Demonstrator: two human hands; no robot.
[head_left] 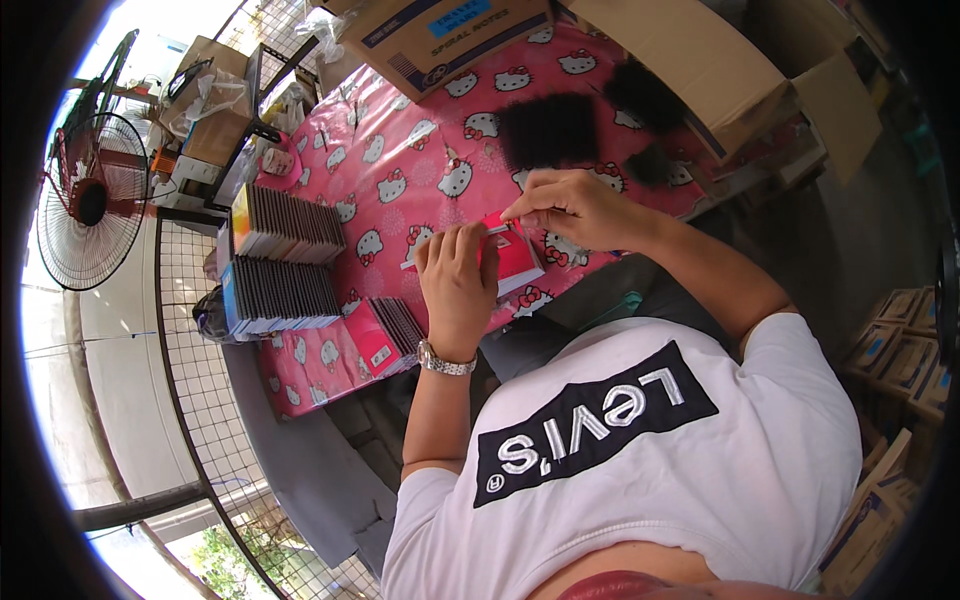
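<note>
A red-covered notebook (520,264) lies in front of me at the near edge of the table. My left hand (456,275), with a metal watch on its wrist, has its fingers curled over the notebook's left side and far edge. A thin pale strip runs along that far edge and shows on both sides of the fingers. At the far right corner of the notebook, my right hand (575,208) is closed in a pinch. Whatever sits between those fingertips is too small to make out.
Left of me stand a stack of red spiral notebooks (383,338) and taller notebook stacks (285,292). Black bundles (548,130) lie beyond my hands on the pink patterned tablecloth (395,150). Cardboard boxes (450,45) stand at the back; a fan (92,203) is far left.
</note>
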